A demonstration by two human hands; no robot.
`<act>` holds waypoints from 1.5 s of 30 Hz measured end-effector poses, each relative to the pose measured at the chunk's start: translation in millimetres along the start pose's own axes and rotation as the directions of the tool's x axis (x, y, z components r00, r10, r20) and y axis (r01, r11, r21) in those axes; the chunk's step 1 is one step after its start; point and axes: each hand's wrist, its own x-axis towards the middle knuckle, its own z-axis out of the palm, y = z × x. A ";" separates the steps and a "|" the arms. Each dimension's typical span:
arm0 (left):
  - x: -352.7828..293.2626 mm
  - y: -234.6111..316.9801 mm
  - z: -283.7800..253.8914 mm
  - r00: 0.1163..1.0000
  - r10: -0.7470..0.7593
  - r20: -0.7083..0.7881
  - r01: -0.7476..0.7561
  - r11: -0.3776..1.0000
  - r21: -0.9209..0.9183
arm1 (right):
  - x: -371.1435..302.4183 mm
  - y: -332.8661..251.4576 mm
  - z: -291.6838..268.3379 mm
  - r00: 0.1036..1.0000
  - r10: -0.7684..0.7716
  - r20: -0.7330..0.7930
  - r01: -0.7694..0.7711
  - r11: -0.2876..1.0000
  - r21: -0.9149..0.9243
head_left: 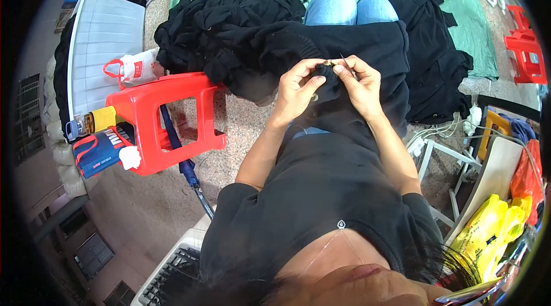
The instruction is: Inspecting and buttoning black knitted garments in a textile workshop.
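A black knitted garment (367,42) lies across my lap, over blue jeans (331,6). My left hand (299,91) pinches a bunched fold of it between thumb and fingers. Close beside it, my right hand (363,82) is closed at the same fold, fingertips almost meeting those of the left. A thin, dark, pointed tool (342,57) sticks up by the right fingers; its kind is too small to make out. A tiny pale gold spot shows between the fingertips.
Black garments are heaped at far left (229,10) and right (436,82) on a green sheet (470,30). A red stool (166,99) stands left, bearing a tissue pack (103,154) and a jar (80,127). A folded umbrella (189,175) leans there. Yellow bags (488,231) sit right.
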 end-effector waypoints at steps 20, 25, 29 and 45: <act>-0.8 7.5 1.3 0.998 0.043 -0.043 -0.029 0.960 0.280 | -4.1 -4.8 -3.0 0.999 -0.033 -0.008 0.031 0.979 -0.200; -0.5 0.1 4.5 0.994 -0.020 -0.112 0.035 0.990 0.135 | 3.8 0.1 -5.2 0.989 0.142 0.053 -0.148 0.976 0.161; -3.8 -1.3 11.1 0.971 0.041 -0.234 -0.001 0.985 0.170 | 4.2 -3.3 -26.3 0.997 0.043 -0.069 -0.041 0.999 0.033; -5.4 -0.8 23.2 0.963 0.034 -0.268 -0.032 0.999 0.013 | -11.4 -15.1 -11.7 0.959 -0.274 0.069 0.265 0.786 -0.558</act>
